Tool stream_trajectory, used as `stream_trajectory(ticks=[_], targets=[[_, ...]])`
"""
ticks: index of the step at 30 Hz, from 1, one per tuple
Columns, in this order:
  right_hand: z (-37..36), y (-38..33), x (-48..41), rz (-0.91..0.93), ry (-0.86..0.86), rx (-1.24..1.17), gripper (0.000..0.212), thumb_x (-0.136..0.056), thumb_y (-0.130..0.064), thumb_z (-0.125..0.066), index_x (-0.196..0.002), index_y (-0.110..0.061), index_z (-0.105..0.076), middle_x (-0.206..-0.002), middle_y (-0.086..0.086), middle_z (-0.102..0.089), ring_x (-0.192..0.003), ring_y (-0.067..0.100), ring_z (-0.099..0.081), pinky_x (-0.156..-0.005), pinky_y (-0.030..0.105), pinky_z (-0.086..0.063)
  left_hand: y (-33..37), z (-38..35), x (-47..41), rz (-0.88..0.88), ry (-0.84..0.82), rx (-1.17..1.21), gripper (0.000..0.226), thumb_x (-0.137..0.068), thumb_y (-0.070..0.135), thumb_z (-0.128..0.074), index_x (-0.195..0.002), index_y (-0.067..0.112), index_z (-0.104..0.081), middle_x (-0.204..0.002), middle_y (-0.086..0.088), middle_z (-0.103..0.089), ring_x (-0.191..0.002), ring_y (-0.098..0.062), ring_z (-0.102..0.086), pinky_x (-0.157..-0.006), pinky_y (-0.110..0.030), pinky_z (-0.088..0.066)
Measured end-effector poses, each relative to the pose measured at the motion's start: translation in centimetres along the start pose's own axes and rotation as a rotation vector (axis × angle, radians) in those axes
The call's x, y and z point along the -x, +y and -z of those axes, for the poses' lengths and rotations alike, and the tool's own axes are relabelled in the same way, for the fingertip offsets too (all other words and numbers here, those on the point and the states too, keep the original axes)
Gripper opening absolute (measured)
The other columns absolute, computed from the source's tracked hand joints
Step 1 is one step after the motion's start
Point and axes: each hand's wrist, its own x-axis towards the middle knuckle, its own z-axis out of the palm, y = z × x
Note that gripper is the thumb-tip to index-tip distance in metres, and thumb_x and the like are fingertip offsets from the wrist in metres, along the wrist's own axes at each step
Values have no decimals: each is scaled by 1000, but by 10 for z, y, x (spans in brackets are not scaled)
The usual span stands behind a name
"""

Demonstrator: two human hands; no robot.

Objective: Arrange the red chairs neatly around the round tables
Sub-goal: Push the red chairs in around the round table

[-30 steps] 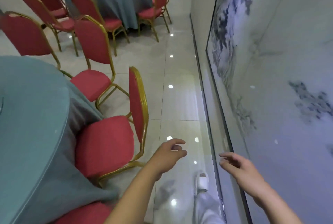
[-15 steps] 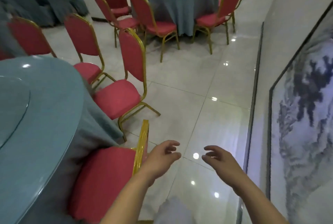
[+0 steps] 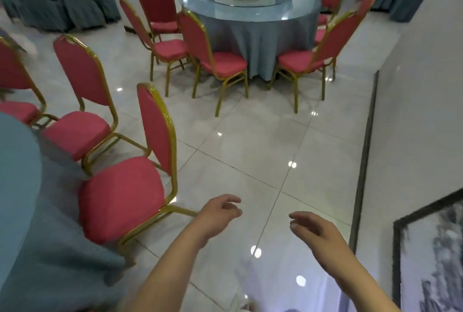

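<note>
Over the floor (image 3: pixel 250 151), the left hand (image 3: pixel 218 214) and right hand (image 3: pixel 315 231) have left the chair (image 3: pixel 125 194) by the desk (image 3: pixel 15 161), fingers loosely curled and empty, so another chair is likely next.

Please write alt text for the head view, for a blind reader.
The left hand and right hand hover open over a tiled floor, beside a red chair at a round table. Other red chairs ring a farther table.

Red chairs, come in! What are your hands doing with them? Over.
Left hand open, empty. Right hand open, empty. Nearest red chair untouched, seat at the near table cloth. Nothing between left hand and chair.
</note>
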Motion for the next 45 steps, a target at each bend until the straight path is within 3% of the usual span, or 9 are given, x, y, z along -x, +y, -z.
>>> stream_trajectory(ticks=[5, 10, 16, 20, 25, 28, 32, 40, 45], targets=[[30, -36, -134, -26, 24, -6, 12, -88, -29, -70, -98, -36, -74, -94, -19, -73, -87, -8, -64, -78, 23, -45, 76, 24, -112, -35, -4, 38, 19, -86, 38, -67, -103, 46, -68, -100, 20, -67, -80, 8, -62, -70, -22, -50], [33, -91, -303, 17, -80, 19, 12, -89, -26, -70, -98, -33, -74, -94, -14, -73, -92, -1, -65, -79, 24, -45, 107, 60, -218, 33, 160, 119, 19, -87, 29, -68, -104, 37, -70, -109, 5, -68, -103, -13, -63, -95, -35, -51], [-3, -195, -490, 65, -359, 119, 9, -89, -26, -71, -95, -31, -74, -96, -11, -72, -86, -7, -64, -73, 18, -45, 158, 135, -303, 122, 424, 219, 18, -87, 33, -66, -103, 41, -70, -102, 16, -69, -100, -4, -64, -93, -31, -52], [-54, -260, -589, 110, -543, 210, 10, -90, -30, -68, -99, -32, -72, -100, -18, -70, -93, -7, -62, -75, 18, -45, 173, 188, -345, 195, 606, 350, 20, -83, 30, -70, -102, 36, -72, -105, 10, -70, -102, -12, -65, -92, -35, -52], [-135, -333, -706, 194, -710, 272, 12, -90, -33, -68, -101, -34, -71, -101, -15, -70, -87, -11, -63, -74, 18, -45, 173, 267, -431, 274, 710, 508, 18, -88, 24, -69, -104, 32, -73, -114, 7, -69, -105, -11, -64, -81, -28, -51], [-184, -370, -776, 217, -716, 299, 12, -90, -33, -69, -101, -34, -72, -100, -15, -70, -87, -9, -64, -75, 19, -45, 180, 335, -498, 246, 741, 578, 17, -88, 19, -69, -101, 28, -74, -110, 2, -69, -99, -16, -65, -84, -32, -54], [-233, -423, -866, 141, -697, 344, 11, -88, -29, -71, -99, -29, -74, -100, -11, -72, -96, 1, -65, -76, 21, -46, 201, 435, -578, 243, 727, 600, 15, -87, 21, -69, -96, 32, -75, -101, 8, -73, -96, -11, -65, -77, -25, -51], [-326, -542, -1042, 112, -504, 282, 10, -91, -26, -69, -99, -26, -74, -102, -6, -70, -99, 16, -65, -67, 36, -52, 262, 635, -704, 188, 691, 504, 19, -81, 31, -70, -99, 38, -73, -100, 11, -73, -96, -9, -66, -77, -24, -51], [-446, -577, -1138, 94, -631, 342, 7, -87, -14, -73, -90, -20, -76, -92, 3, -74, -90, 22, -68, -78, 36, -49, 248, 732, -776, 276, 700, 477, 28, -71, 44, -70, -99, 42, -71, -102, 13, -71, -97, -3, -65, -77, -20, -47]])
